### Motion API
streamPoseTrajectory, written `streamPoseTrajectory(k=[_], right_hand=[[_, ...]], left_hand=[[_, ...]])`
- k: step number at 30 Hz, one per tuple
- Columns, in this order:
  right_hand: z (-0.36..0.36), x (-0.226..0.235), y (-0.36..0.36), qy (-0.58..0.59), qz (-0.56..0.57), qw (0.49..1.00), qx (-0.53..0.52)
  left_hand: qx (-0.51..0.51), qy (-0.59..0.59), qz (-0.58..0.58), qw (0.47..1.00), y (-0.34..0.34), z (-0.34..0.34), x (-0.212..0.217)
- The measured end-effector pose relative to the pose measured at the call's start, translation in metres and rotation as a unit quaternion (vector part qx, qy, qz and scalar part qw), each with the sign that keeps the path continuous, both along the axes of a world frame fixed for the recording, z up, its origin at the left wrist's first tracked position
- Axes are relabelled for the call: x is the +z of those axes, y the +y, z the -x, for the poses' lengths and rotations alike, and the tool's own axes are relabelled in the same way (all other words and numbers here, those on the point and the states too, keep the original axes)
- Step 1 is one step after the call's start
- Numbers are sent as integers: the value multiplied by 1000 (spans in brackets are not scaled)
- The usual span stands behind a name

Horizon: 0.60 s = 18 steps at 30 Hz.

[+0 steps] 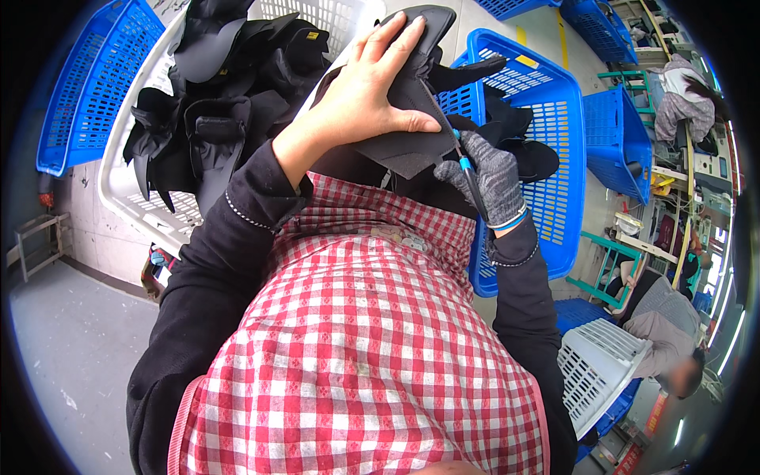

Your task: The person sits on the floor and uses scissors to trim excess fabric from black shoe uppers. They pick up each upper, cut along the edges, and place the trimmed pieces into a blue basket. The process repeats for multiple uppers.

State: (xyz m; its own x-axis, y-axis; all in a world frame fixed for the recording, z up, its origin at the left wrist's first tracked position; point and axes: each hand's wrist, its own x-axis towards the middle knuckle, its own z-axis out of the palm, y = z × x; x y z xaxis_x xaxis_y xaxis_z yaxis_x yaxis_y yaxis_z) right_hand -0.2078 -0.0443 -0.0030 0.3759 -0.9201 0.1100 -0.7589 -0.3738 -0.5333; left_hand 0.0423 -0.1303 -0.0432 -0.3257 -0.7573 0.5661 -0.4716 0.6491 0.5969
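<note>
My bare left hand (360, 99) lies spread across a black fabric piece (412, 146), palm down, with the thumb stretched toward the piece's right edge. The piece looks like a stitched shoe upper or cover; its exact kind is unclear. Close to that edge, my right hand (492, 178) in a grey knit glove is closed round a slim blue-and-black hand tool (467, 168). The tool's tip meets the piece's edge near my left thumb. Its working end is too small to make out.
On the left, a white basket (119, 178) holds several black pieces (218, 131). A blue basket (570, 198) with more black pieces stands at my right. Blue crates (103, 79) stand at far left. At the right, a person (665, 324) is beside a white crate (598, 368).
</note>
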Motion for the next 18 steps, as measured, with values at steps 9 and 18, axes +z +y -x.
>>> streamPoseTrajectory(k=[9, 18], right_hand=[[0, 15, 0, 110, 43, 993, -18], [-3, 16, -4, 103, 42, 993, -24]], left_hand=[[0, 0, 3, 1000, 0, 0, 0], [-3, 2, -1, 1000, 1, 2, -1]])
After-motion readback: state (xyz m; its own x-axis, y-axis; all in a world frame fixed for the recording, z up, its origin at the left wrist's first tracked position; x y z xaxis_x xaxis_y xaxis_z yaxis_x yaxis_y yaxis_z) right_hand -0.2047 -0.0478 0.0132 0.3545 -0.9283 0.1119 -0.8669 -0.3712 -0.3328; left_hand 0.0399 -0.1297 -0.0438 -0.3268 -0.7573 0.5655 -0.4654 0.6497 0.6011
